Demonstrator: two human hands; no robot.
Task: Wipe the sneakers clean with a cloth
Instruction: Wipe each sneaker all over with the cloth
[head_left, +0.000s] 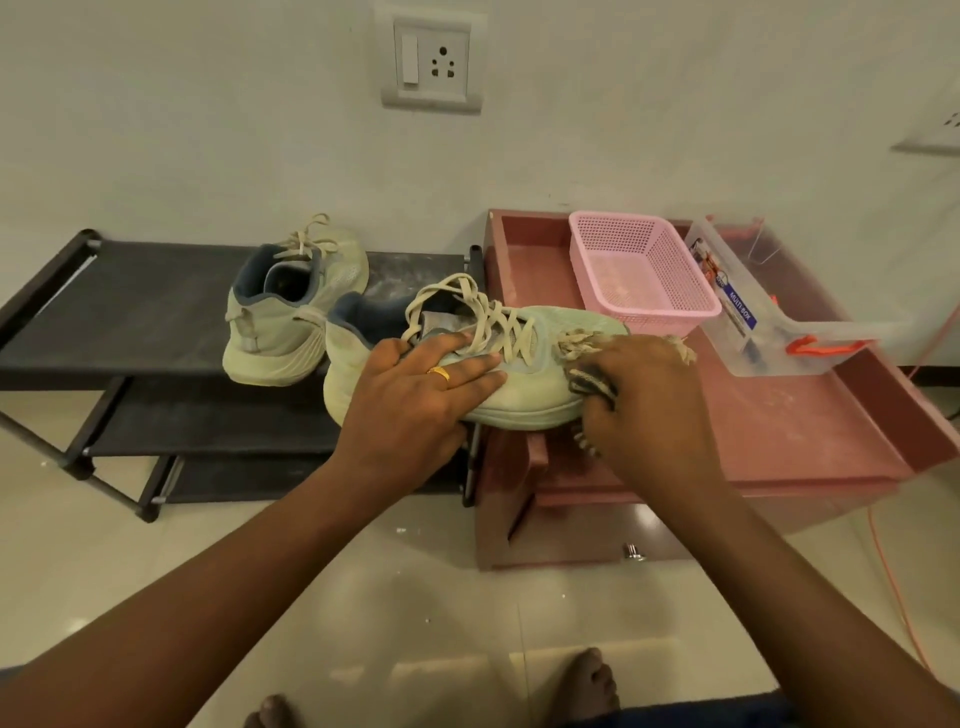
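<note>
Spanning the nine o'clock side against the white wall: low black three-tier metal-and-fabric shoe rack (130, 301). Butting against it at three o'clock: dusty pinkish-red wooden worktop (779, 426) with a raised rim.

Sitting on the rack's top tier, heel toward the viewer: pale green lace-up sneaker (280, 338) with blue lining. Lying at its four o'clock, across the seam between rack and worktop, toe pointing to three o'clock: second pale green sneaker (540, 364); resting or lifted, unclear.

Standing on the worktop at one o'clock of that toe: pink perforated plastic basket (649, 312); just beside it at three o'clock, clear plastic storage box (769, 353) with orange clips.

Pressing flat on the near side of the second sneaker: left hand (415, 395), fingers straight and slightly spread, thumb up by the laces. Clutching a crumpled striped fringed cloth (592, 383) against the toe: right hand (644, 395), fingers curled round it.

Worn on a left finger: thin gold ring (439, 372).
</note>
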